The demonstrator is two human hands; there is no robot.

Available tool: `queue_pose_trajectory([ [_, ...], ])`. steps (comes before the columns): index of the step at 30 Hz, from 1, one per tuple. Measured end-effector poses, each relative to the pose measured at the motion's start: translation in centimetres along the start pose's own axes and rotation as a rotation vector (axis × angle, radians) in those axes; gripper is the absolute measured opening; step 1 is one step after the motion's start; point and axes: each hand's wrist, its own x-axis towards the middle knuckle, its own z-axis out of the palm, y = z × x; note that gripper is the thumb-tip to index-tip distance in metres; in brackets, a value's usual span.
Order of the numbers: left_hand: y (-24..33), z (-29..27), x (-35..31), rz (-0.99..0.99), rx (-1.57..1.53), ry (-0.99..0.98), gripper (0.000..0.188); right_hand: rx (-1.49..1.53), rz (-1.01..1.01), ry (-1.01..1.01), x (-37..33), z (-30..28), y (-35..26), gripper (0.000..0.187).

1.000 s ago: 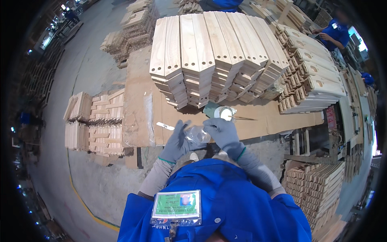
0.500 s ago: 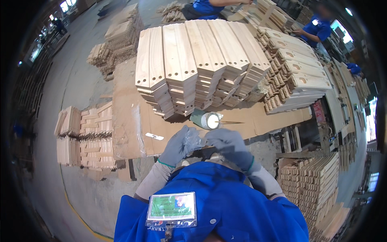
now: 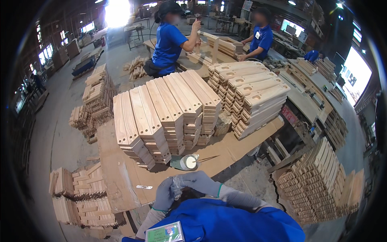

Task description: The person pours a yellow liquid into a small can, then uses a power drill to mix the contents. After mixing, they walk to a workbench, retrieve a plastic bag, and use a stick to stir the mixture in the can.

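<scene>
Head view: left hand (image 3: 163, 195) and right hand (image 3: 202, 184) have fingers pinching clear plastic (image 3: 176, 187) just nearside of the cup (image 3: 184, 163); likely light, soft, slippery, best gripped by its edges.

Pale stacked wooden boards (image 3: 161, 99) are standing on flat brown cardboard (image 3: 238, 152), behind a round white-filled cup (image 3: 184, 163). A flat whitish strip (image 3: 144, 186) is lying to its left; crumpled clear plastic (image 3: 177, 184) is sitting before it, between the grey-gloved left hand (image 3: 164, 196) and right hand (image 3: 202, 183).
</scene>
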Motion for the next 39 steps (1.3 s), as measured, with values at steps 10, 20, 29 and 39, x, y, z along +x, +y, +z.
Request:
queue_pose_trajectory([
  [10, 1.6, 0.6, -0.4, 0.443, 0.603, 0.476, 0.022, 0.071, -0.09, 0.135, -1.1, 2.3, -0.6, 0.025],
  [20, 2.4, -2.0, -4.3, 0.065, 0.218, -0.018, 0.036, -0.471, -0.333, 0.01, -2.4, 5.4, -1.4, 0.018],
  [29, 1.5, -1.2, -4.9, -0.011, 0.102, -0.002, 0.03, -0.416, -0.428, 0.094, -2.8, 6.9, 0.7, 0.018],
  [39, 0.0, -3.0, -3.0, 0.035, -0.161, 0.086, 0.029, -0.74, -0.457, -0.043, -2.8, 3.5, 0.1, 0.018],
])
